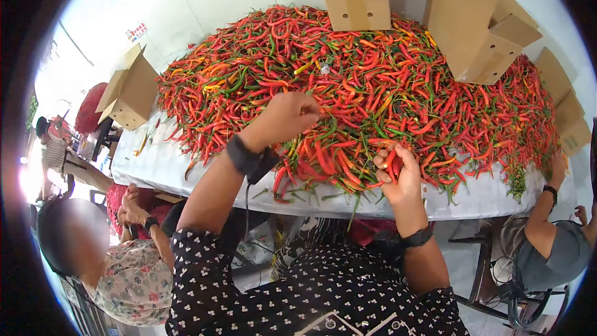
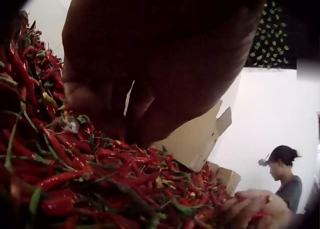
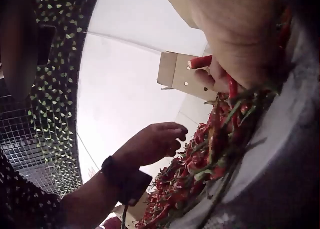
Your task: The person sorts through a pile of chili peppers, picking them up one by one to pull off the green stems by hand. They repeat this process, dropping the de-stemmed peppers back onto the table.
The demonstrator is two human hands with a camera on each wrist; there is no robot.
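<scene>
My left hand hovers over the front of a big heap of red chili peppers, fingers loosely bent, with no pepper visible in it. In the right wrist view, the left hand is apart from the heap, with a gap between thumb and fingers. My right hand is at the near edge of the heap, palm up, its fingers curled round red chili peppers. One chili's cut or broken end sticks out beside those fingers. Green stems and some orange and green peppers are mixed through the heap.
Cardboard boxes stand on and behind the heap, with another box at the table's left. Loose stems lie along the pale table edge. One person sits at left, another at right, a hand by the peppers.
</scene>
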